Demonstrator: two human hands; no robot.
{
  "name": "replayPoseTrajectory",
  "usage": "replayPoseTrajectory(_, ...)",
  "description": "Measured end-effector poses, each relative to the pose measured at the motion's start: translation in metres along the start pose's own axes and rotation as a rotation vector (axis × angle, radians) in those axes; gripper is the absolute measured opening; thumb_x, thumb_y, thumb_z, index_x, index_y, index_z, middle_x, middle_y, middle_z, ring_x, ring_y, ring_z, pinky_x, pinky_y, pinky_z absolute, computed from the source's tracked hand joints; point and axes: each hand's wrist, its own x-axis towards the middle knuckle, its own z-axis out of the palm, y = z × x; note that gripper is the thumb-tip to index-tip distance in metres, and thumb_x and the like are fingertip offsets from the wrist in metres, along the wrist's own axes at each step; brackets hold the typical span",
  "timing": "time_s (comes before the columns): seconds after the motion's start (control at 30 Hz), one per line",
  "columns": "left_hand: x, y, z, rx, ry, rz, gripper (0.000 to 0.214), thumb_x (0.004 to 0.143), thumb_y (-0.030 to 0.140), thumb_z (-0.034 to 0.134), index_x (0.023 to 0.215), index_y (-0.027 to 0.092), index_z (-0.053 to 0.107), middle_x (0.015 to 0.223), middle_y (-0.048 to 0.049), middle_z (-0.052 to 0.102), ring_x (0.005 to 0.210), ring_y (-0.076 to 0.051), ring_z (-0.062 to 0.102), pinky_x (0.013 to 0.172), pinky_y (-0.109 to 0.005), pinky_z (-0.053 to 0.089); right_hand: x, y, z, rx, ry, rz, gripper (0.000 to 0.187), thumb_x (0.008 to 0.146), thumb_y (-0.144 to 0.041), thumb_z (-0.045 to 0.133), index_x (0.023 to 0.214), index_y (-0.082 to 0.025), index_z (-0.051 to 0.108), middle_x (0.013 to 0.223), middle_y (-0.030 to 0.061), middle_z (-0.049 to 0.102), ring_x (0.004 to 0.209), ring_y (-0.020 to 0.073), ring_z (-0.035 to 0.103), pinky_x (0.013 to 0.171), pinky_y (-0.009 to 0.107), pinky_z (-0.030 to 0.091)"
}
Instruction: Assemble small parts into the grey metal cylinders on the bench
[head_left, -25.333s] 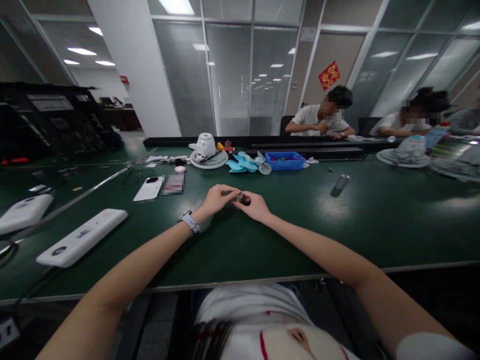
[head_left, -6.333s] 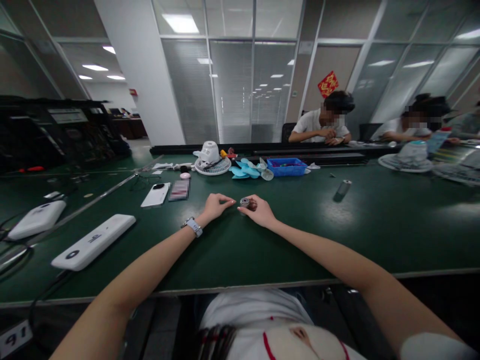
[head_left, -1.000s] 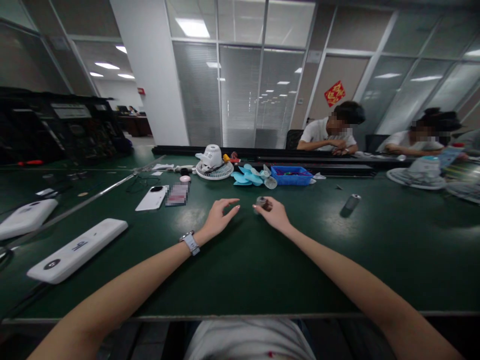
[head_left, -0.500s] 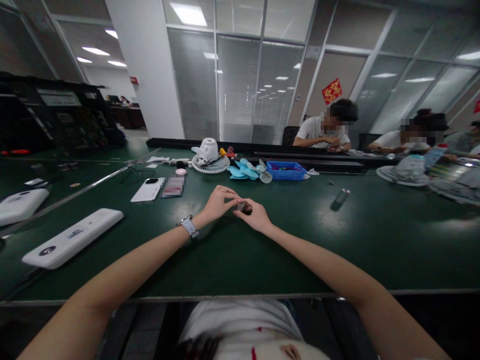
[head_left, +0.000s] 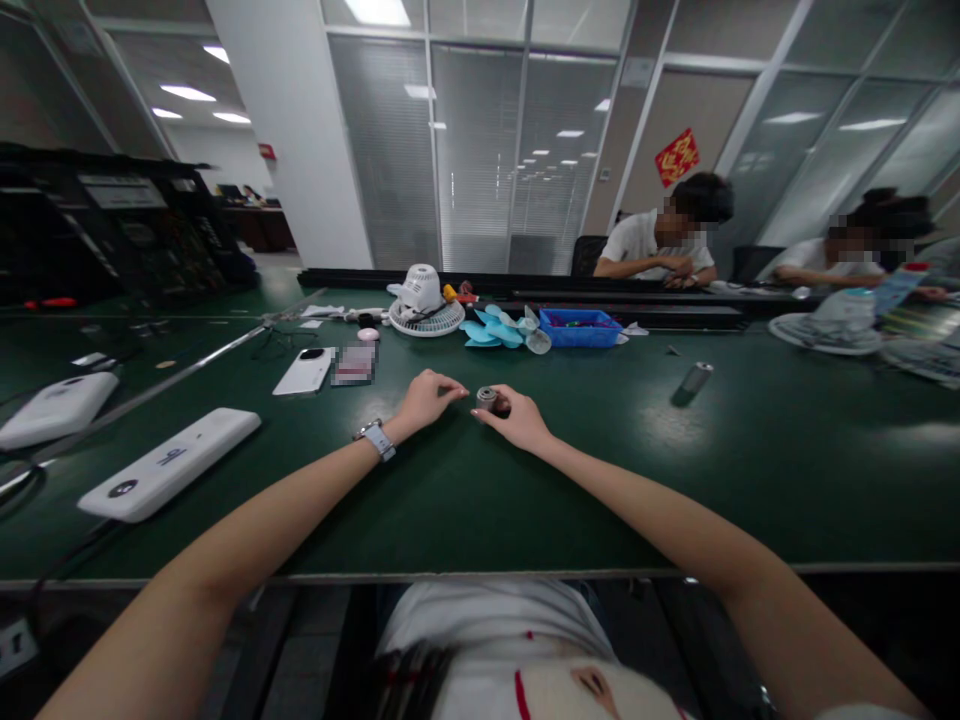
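My right hand (head_left: 520,420) rests on the green table (head_left: 525,500) and grips a small grey cylindrical part (head_left: 487,397) with a dark core between thumb and fingers. My left hand (head_left: 425,398), with a watch on the wrist, lies just left of the part with its fingertips pinched together; whether they hold anything is too small to see. A small gap separates the left fingertips from the part.
A white fan housing (head_left: 424,303), light blue fan blades (head_left: 495,329) and a blue tray (head_left: 579,328) lie at the back. A white phone (head_left: 304,371) and two white devices (head_left: 169,464) lie left. A grey cylinder (head_left: 694,378) lies right. Other people sit across the table.
Half a second ago both hands met on the small part. The left hand has since drawn slightly away to the left, and the right hand keeps the part.
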Motion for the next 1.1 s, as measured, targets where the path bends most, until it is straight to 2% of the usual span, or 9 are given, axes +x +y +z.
replayPoseTrajectory(0.1, -0.005, -0.011, 0.006, -0.025, -0.112, -0.012, 0.014, 0.082, 0.035, 0.068, 0.082, 0.029, 0.080, 0.087, -0.0028, 0.078, 0.084, -0.023, 0.068, 0.085, -0.034, 0.049, -0.002, 0.000, 0.004, 0.016, 0.005, -0.002, 0.041, 0.078, -0.043, 0.076, 0.111, -0.021, 0.064, 0.101, 0.0058, 0.073, 0.091, 0.0198, 0.069, 0.084, 0.035, 0.054)
replayPoseTrajectory(0.23, -0.007, -0.013, 0.006, -0.075, -0.108, -0.060, 0.017, 0.081, 0.038, 0.068, 0.085, 0.029, 0.080, 0.092, -0.0029, 0.078, 0.087, -0.023, 0.069, 0.083, -0.033, 0.050, 0.003, 0.013, -0.004, 0.049, 0.049, -0.009, 0.039, 0.081, -0.044, 0.072, 0.112, -0.021, 0.064, 0.103, 0.0056, 0.073, 0.091, 0.0188, 0.069, 0.084, 0.034, 0.053)
replayPoseTrajectory(0.37, -0.007, -0.013, 0.004, -0.105, -0.058, -0.162, 0.031, 0.086, 0.045, 0.059, 0.100, 0.025, 0.078, 0.089, -0.0037, 0.078, 0.083, -0.023, 0.069, 0.077, -0.031, 0.050, 0.020, 0.045, -0.062, -0.130, 0.334, 0.114, 0.039, 0.085, -0.042, 0.066, 0.116, -0.018, 0.063, 0.105, 0.0100, 0.072, 0.091, 0.0219, 0.068, 0.085, 0.036, 0.051)
replayPoseTrajectory(0.5, -0.006, -0.019, 0.008, -0.144, 0.076, -0.205, 0.041, 0.091, 0.050, 0.049, 0.106, 0.020, 0.073, 0.085, -0.0053, 0.076, 0.081, -0.021, 0.069, 0.074, -0.030, 0.049, 0.026, 0.088, -0.139, -0.431, 0.682, 0.467, 0.043, 0.088, -0.038, 0.061, 0.123, -0.013, 0.059, 0.114, 0.0170, 0.069, 0.104, 0.0292, 0.065, 0.092, 0.041, 0.047)
replayPoseTrajectory(0.67, -0.007, -0.021, 0.011, -0.188, 0.141, -0.248, 0.041, 0.092, 0.051, 0.045, 0.102, 0.019, 0.068, 0.083, -0.0064, 0.074, 0.082, -0.022, 0.069, 0.075, -0.031, 0.048, 0.010, 0.122, -0.178, -0.526, 0.686, 0.770, 0.042, 0.089, -0.035, 0.060, 0.125, -0.014, 0.055, 0.120, 0.0183, 0.065, 0.110, 0.0293, 0.062, 0.094, 0.040, 0.045)
replayPoseTrajectory(0.8, -0.008, -0.016, 0.009, -0.201, 0.158, -0.280, 0.039, 0.092, 0.051, 0.044, 0.099, 0.019, 0.066, 0.084, -0.0063, 0.074, 0.083, -0.022, 0.069, 0.075, -0.031, 0.048, 0.009, 0.112, -0.166, -0.568, 0.749, 0.795, 0.053, 0.086, -0.032, 0.063, 0.132, -0.009, 0.049, 0.129, 0.0248, 0.057, 0.121, 0.0347, 0.054, 0.098, 0.047, 0.040)
replayPoseTrajectory(0.9, -0.009, -0.014, 0.008, -0.210, 0.177, -0.318, 0.038, 0.092, 0.051, 0.044, 0.099, 0.019, 0.064, 0.085, -0.0066, 0.075, 0.084, -0.022, 0.069, 0.076, -0.031, 0.048, 0.014, 0.080, -0.136, -0.693, 0.867, 0.497, 0.067, 0.084, -0.028, 0.064, 0.142, -0.006, 0.039, 0.147, 0.0275, 0.040, 0.138, 0.0376, 0.037, 0.107, 0.054, 0.031)
replayPoseTrajectory(0.97, -0.009, -0.015, 0.008, -0.210, 0.182, -0.333, 0.037, 0.092, 0.051, 0.045, 0.099, 0.019, 0.062, 0.085, -0.0065, 0.074, 0.083, -0.022, 0.069, 0.076, -0.032, 0.048, 0.017, 0.052, -0.102, -0.694, 0.687, 0.171, 0.059, 0.088, -0.030, 0.059, 0.142, -0.010, 0.043, 0.151, 0.0226, 0.040, 0.140, 0.0342, 0.035, 0.111, 0.054, 0.029)
replayPoseTrajectory(1.1, -0.008, -0.018, 0.009, -0.207, 0.193, -0.322, 0.036, 0.091, 0.051, 0.045, 0.097, 0.020, 0.061, 0.084, -0.0065, 0.074, 0.082, -0.022, 0.069, 0.077, -0.032, 0.048, 0.016, 0.005, -0.022, -0.535, -0.006, -0.290, 0.048, 0.096, -0.037, 0.050, 0.141, -0.021, 0.053, 0.151, 0.0122, 0.046, 0.139, 0.0268, 0.042, 0.112, 0.048, 0.035)
